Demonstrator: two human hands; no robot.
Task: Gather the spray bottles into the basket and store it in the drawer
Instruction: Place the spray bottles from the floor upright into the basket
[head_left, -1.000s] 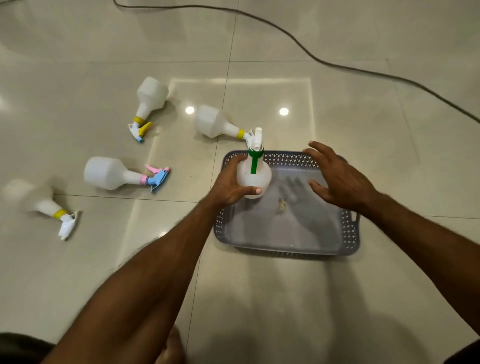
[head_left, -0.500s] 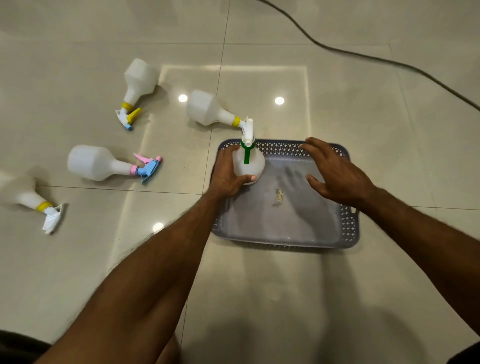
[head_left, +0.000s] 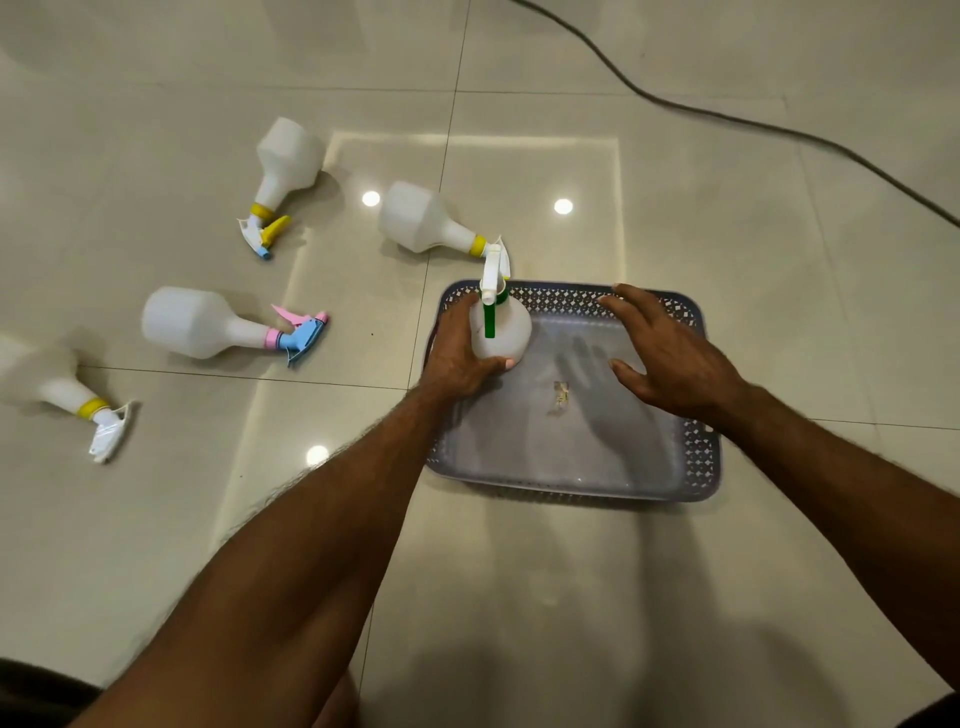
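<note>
Four spray bottles (head_left: 205, 322) lie on tiled floor (head_left: 675, 597), left half of frame. Left hand (head_left: 457, 353) grips green-trigger bottle (head_left: 501, 327) upright in grey basket (head_left: 696, 467), centre. Right hand (head_left: 670, 358) spread wide above basket. Cable (head_left: 727, 122) upper right.

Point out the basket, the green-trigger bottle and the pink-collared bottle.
basket (head_left: 696, 457): head view, perforated right wall.
green-trigger bottle (head_left: 511, 332): head view, white body.
pink-collared bottle (head_left: 192, 322): head view, white body.
</note>
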